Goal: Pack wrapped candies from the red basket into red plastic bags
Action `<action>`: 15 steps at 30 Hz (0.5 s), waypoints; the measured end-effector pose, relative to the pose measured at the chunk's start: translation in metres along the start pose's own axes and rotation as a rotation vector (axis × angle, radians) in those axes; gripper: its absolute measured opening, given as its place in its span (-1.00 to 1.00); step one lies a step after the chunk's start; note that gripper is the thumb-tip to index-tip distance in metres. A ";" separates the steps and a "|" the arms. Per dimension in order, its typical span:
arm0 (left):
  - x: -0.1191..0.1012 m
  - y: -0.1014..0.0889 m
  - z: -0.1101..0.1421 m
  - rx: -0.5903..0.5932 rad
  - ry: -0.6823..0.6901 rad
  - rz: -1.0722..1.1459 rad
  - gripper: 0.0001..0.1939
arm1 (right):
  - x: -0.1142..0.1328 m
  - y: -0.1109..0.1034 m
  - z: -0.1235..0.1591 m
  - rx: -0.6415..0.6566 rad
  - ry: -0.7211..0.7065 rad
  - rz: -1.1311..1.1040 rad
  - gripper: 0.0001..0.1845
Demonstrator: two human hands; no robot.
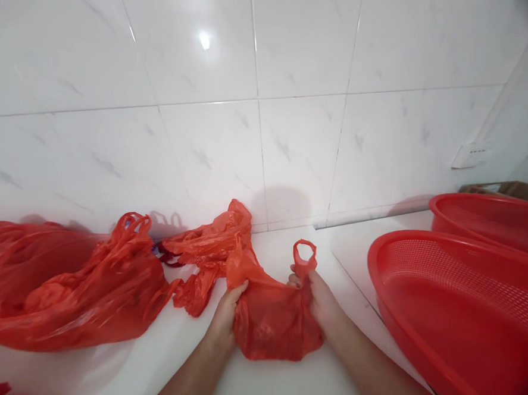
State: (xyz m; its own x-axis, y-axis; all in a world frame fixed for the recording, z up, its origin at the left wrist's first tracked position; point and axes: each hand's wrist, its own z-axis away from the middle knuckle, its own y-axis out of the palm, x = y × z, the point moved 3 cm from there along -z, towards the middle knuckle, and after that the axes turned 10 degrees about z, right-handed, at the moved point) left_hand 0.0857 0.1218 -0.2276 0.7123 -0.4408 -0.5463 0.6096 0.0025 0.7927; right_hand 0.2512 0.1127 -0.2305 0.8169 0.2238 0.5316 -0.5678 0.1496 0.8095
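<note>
Between my two hands a red plastic bag [274, 323] is stretched out over the white table. My left hand [226, 314] pinches its left side, thumb on the near face. My right hand [318, 293] is closed on the right side, just below a looped handle [304, 252] that stands up above the fingers. Some of the right fingers are behind the plastic. What the bag contains, if anything, I cannot make out. Beyond my left hand lies a crumpled pile of red plastic bags [212, 236].
A large bulging red bag [75, 287] lies at the left. Two red perforated plastic baskets [420, 278] stand at the right, with a brown box [510, 190] behind them. The white tiled wall [204, 146] borders the table, and a socket [470, 154] is on it.
</note>
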 end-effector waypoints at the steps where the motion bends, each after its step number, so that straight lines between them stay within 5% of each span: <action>1: 0.000 0.000 0.000 -0.013 -0.006 0.006 -0.77 | -0.001 0.000 0.001 0.013 0.011 0.009 -0.93; 7: 0.000 -0.003 0.000 -0.158 -0.051 0.047 -0.94 | -0.006 -0.002 0.007 0.051 0.004 0.239 -0.77; 10: 0.001 -0.001 0.004 -0.122 -0.095 0.057 -0.91 | -0.010 -0.005 0.004 0.030 -0.025 0.398 -0.79; 15: 0.005 0.003 0.008 0.003 -0.098 0.049 -0.79 | -0.008 -0.006 -0.003 0.070 -0.065 0.231 -0.79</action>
State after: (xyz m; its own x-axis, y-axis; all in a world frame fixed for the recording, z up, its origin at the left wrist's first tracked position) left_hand 0.0881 0.1125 -0.2259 0.7041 -0.5255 -0.4776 0.5734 0.0239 0.8189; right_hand 0.2480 0.1130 -0.2405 0.6721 0.1813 0.7180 -0.7339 0.0340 0.6784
